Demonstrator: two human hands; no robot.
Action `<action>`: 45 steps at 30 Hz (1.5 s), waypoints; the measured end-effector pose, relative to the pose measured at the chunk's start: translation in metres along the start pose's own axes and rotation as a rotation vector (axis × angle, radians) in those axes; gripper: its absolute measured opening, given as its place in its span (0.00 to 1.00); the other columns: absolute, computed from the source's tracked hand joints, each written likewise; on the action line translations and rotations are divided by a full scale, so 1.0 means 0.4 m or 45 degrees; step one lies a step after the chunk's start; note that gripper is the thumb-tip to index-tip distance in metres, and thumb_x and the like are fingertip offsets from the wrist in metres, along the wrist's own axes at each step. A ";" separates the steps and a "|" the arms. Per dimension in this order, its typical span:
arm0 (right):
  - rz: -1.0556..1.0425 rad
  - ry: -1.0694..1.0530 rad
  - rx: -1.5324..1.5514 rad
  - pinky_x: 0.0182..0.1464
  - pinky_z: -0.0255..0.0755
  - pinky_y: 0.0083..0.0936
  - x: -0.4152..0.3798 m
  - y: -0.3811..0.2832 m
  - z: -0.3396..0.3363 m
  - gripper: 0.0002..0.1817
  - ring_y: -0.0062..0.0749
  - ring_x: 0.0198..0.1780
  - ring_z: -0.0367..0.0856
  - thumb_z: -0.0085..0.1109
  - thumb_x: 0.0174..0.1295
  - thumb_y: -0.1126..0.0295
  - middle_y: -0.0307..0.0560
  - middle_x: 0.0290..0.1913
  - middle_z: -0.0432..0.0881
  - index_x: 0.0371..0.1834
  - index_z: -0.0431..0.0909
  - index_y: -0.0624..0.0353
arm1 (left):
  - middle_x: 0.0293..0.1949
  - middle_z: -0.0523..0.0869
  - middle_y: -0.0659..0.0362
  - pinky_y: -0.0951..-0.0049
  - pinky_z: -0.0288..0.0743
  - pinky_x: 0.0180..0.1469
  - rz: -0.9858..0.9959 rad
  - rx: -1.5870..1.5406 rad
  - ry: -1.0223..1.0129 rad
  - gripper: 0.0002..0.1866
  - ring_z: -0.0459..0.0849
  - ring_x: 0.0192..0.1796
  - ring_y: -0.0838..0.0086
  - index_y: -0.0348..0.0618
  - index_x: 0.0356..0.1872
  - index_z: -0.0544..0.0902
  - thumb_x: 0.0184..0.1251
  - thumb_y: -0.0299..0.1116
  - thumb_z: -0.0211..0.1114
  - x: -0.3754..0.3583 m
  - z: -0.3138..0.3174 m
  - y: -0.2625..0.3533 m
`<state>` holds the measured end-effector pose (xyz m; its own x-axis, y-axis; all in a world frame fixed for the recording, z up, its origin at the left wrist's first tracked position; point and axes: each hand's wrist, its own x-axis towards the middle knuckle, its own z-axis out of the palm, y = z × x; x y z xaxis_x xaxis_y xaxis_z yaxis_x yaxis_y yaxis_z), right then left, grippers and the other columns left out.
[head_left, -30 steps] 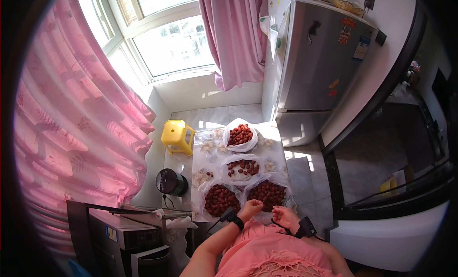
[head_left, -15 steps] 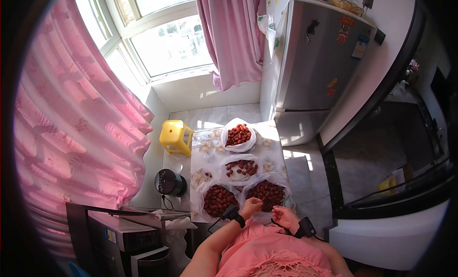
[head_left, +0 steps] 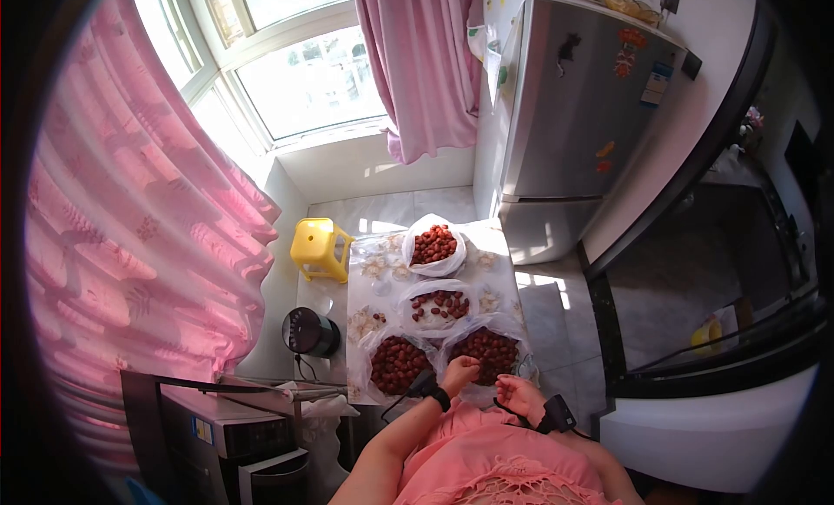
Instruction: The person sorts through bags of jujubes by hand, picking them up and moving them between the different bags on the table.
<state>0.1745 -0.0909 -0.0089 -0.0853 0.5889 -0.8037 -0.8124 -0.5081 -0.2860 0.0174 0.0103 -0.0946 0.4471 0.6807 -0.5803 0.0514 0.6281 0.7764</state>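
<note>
My left hand [head_left: 460, 375] is over the near edge of the right front bag of red dates [head_left: 485, 348], its fingers pinched together; anything between them is too small to make out. Close by on the right, my right hand [head_left: 519, 395] is turned up with curled fingers, and what it may hold cannot be made out. To the left lies another plastic bag full of red dates [head_left: 400, 364]. A bag with fewer, scattered dates [head_left: 440, 307] is behind these two, and a further heaped bag of dates [head_left: 434, 244] stands at the far end.
A flowered cloth covers the table [head_left: 369, 283], with a couple of loose dates on its left side. Beside it are a yellow stool [head_left: 318, 244] and a black round appliance [head_left: 310, 333]. A grey refrigerator [head_left: 573, 114] stands behind on the right.
My left hand has shifted very slightly up and to the right over the dates. My right hand and the bags look the same.
</note>
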 end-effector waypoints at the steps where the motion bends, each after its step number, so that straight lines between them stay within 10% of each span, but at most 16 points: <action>1: -0.002 -0.004 0.001 0.34 0.71 0.28 -0.001 0.000 0.000 0.06 0.27 0.30 0.75 0.55 0.55 0.74 0.42 0.31 0.79 0.37 0.76 0.56 | 0.27 0.79 0.62 0.80 0.72 0.28 0.017 0.024 0.002 0.10 0.77 0.25 0.79 0.37 0.37 0.76 0.54 0.27 0.61 0.003 0.003 0.001; 45: 0.092 0.057 0.046 0.33 0.71 0.28 0.030 0.020 -0.058 0.06 0.28 0.30 0.75 0.55 0.54 0.74 0.41 0.29 0.78 0.36 0.75 0.56 | 0.29 0.80 0.52 0.65 0.72 0.37 0.336 0.965 0.264 0.11 0.80 0.34 0.61 0.39 0.31 0.79 0.49 0.35 0.62 -0.070 -0.212 0.021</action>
<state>0.1806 -0.1024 -0.0330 -0.1197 0.5225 -0.8442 -0.8252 -0.5251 -0.2081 -0.0706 0.0284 -0.0927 0.3591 0.8724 -0.3316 0.5889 0.0639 0.8057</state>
